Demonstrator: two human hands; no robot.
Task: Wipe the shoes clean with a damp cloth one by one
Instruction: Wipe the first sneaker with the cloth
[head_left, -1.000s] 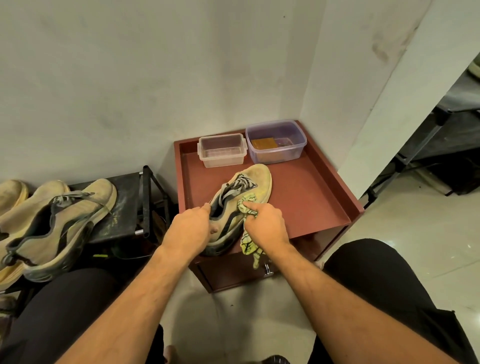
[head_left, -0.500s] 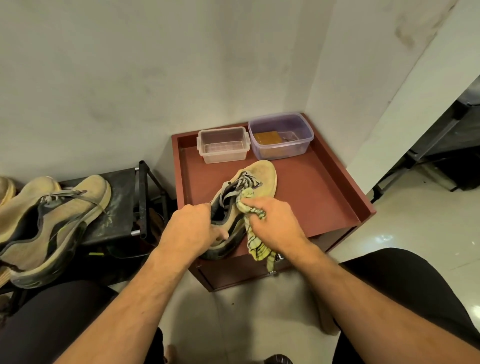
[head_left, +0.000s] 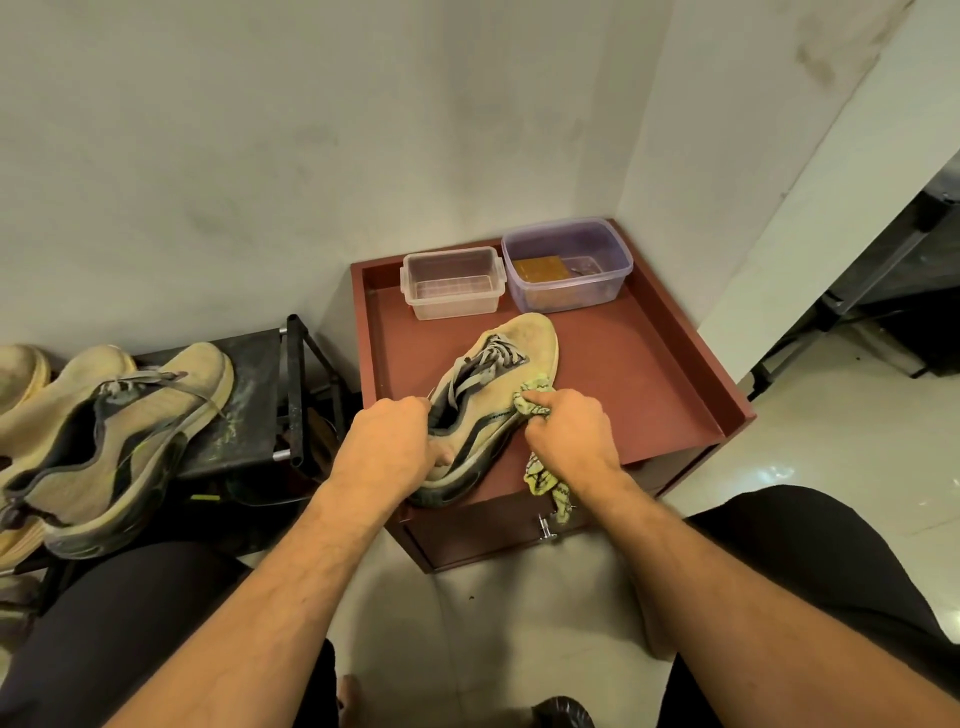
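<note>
Tubs: clear tub (head_left: 453, 283) empty-looking, purple tub (head_left: 567, 267) holds brown block (head_left: 540, 268). Left hand (head_left: 387, 441) grips shoe (head_left: 493, 395); right hand (head_left: 569, 434) pinches cloth (head_left: 535, 397) against its side.

**Only one small print, and I can't read it**

On the side of the shoe (head_left: 498, 395) I'm holding there is a short line of pale lettering on the dark stripe, just left of my right hand (head_left: 569, 436). It is too small and blurred to make out. I find no other text, label, brand or number anywhere.
</note>
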